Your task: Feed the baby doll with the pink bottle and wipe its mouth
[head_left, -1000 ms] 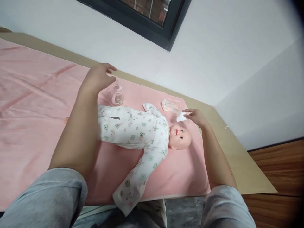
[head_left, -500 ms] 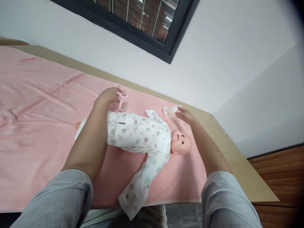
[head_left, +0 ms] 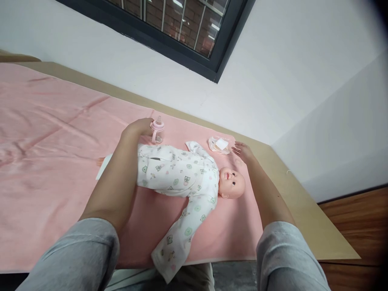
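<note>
A doll (head_left: 232, 183) in a white sleeper suit (head_left: 178, 169) with small printed animals lies on its back, head to the right. Beyond its legs stands a clear baby bottle (head_left: 157, 132) with a pink collar and handles, upright. Against its left side is my left hand (head_left: 143, 127); the fingers are mostly hidden by the bottle, so their grip does not show. My right hand (head_left: 244, 152) is open, fingers spread, just right of a small clear plastic packet (head_left: 218, 145) with a white label. Nothing shows in that hand.
A wrinkled pink cloth (head_left: 60, 121) covers most of the tan tabletop (head_left: 306, 226). Behind the table is a white wall (head_left: 182, 89) with a dark-framed window (head_left: 212, 68). Wood-grain panelling (head_left: 357, 214) is at the right.
My right hand has let go of the plastic packet and drawn back to the right, leaving it on the cloth. My left hand has lowered beside the bottle.
</note>
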A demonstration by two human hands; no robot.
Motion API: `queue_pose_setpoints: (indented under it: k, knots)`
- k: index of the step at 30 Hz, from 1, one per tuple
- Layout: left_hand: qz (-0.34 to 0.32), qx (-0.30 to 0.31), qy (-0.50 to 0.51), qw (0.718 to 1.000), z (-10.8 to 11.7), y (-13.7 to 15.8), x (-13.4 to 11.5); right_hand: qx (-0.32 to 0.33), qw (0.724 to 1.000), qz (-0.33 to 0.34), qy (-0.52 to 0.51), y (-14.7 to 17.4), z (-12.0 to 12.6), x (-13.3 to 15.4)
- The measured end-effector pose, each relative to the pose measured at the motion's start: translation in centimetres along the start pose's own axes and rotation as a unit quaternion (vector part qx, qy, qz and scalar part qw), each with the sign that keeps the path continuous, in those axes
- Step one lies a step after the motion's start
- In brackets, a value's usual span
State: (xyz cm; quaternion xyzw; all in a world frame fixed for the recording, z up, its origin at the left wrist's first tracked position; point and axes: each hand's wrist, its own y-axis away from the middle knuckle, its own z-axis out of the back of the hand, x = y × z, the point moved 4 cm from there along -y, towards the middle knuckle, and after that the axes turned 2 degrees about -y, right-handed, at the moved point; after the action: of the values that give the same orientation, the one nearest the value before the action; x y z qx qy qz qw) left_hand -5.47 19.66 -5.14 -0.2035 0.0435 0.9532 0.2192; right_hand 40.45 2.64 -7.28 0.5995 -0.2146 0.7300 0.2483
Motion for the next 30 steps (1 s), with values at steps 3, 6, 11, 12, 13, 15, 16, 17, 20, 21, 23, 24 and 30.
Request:
queue_pose_setpoints:
  k: [3, 6, 11, 12, 13, 15, 16, 17, 20, 21, 23, 24, 30]
  knots:
    - [-0.004, 0.003, 0.014, 1.000, 0.1, 0.3, -0.2, -0.072, 0.994, 0.056, 0.055, 0.6, 1.6, -0.8]
    - [-0.014, -0.020, 0.022, 0.999, 0.2, 0.2, 0.0, -0.156, 0.975, 0.093, 0.131, 1.8, 3.2, -2.1]
    - [-0.031, -0.021, 0.017, 0.999, -0.4, -0.2, 0.2, -0.223, 0.943, 0.066, 0.239, 3.2, 4.1, -4.5]
    - [-0.033, -0.018, 0.015, 0.999, -0.5, -0.2, 0.2, -0.226, 0.940, 0.050, 0.252, 3.3, 4.0, -5.1]
    - [-0.035, -0.017, 0.013, 0.999, -0.6, -0.3, 0.1, -0.226, 0.938, 0.033, 0.261, 3.3, 3.9, -5.6]
    - [-0.036, -0.016, 0.010, 0.999, -0.7, -0.3, 0.0, -0.222, 0.936, 0.001, 0.272, 3.2, 3.6, -6.7]
    - [-0.038, -0.017, 0.009, 0.999, -0.7, -0.3, 0.0, -0.219, 0.936, -0.012, 0.276, 3.2, 3.4, -7.2]
    - [-0.041, -0.019, 0.008, 0.999, -0.7, -0.3, 0.1, -0.216, 0.935, -0.022, 0.280, 3.1, 3.2, -7.6]
    - [-0.054, -0.021, 0.008, 0.998, -0.8, -0.4, 0.2, -0.219, 0.930, -0.031, 0.293, 3.0, 3.0, -8.6]
    - [-0.059, -0.020, 0.008, 0.998, -0.9, -0.5, 0.2, -0.223, 0.928, -0.030, 0.298, 3.0, 2.9, -8.8]
    - [-0.068, -0.018, 0.009, 0.997, -1.0, -0.6, 0.2, -0.230, 0.924, -0.027, 0.304, 3.0, 3.0, -9.0]
    - [-0.072, -0.016, 0.009, 0.997, -1.1, -0.6, 0.2, -0.231, 0.923, -0.026, 0.306, 3.0, 3.0, -9.1]
    - [-0.097, 0.006, 0.008, 0.995, -1.2, -0.1, -0.8, -0.224, 0.926, -0.008, 0.305, 2.9, 3.2, -9.2]
